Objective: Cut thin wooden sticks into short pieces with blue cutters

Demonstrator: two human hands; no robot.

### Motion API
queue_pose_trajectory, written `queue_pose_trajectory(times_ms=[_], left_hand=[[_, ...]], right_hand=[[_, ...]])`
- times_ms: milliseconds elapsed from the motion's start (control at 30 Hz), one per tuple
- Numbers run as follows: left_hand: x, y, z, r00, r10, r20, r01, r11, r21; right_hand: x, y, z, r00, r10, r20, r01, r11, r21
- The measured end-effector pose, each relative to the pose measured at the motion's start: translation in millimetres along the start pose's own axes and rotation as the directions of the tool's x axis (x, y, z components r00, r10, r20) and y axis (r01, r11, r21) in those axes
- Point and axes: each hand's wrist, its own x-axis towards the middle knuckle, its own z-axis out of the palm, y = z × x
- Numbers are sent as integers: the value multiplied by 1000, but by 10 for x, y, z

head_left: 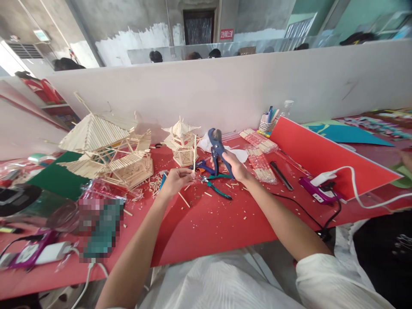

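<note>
My left hand (176, 181) is closed and pinches a thin wooden stick (195, 152) that stands upright above the fingertips. My right hand (237, 166) is wrapped round the handles of a dark blue pipe cutter (217, 148), its head pointing up, just right of the stick and apart from it. Below the cutter lie green-handled pliers (219, 192) on the red tabletop (206, 236). A blue glue gun (205, 167) lies behind them, partly hidden. Straight ahead stands a small pavilion model (182, 141) built of sticks; a larger stick pavilion (106, 146) is at the left.
Stick offcuts are scattered around. Bundled sticks in wrappers (261, 165), a black utility knife (281, 176), a red board (325, 159) and a purple power strip (318, 191) lie to the right. At left are a blurred-out phone (103, 231) and a clear jar (62, 212). A white partition (225, 94) rises behind.
</note>
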Motion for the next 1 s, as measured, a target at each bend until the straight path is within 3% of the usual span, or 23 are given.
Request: queue_pose_trajectory(times_ms=[167, 367, 633, 1000], left_hand=[[5, -15, 6, 999, 28, -46, -29, 999, -27], [23, -44, -10, 997, 50, -52, -50, 999, 12], [37, -68, -25, 1000, 21, -16, -20, 999, 32], [65, -100, -39, 999, -40, 10, 39, 999, 36]], right_hand=[[-62, -287, -173, 982, -56, 180, 133, 882, -452], [-79, -310, -242, 936, 133, 325, 174, 628, -758], [-116, -249, -75, 919, 225, 324, 182, 487, -855], [-132, -304, 15, 918, 223, 328, 212, 424, -881]])
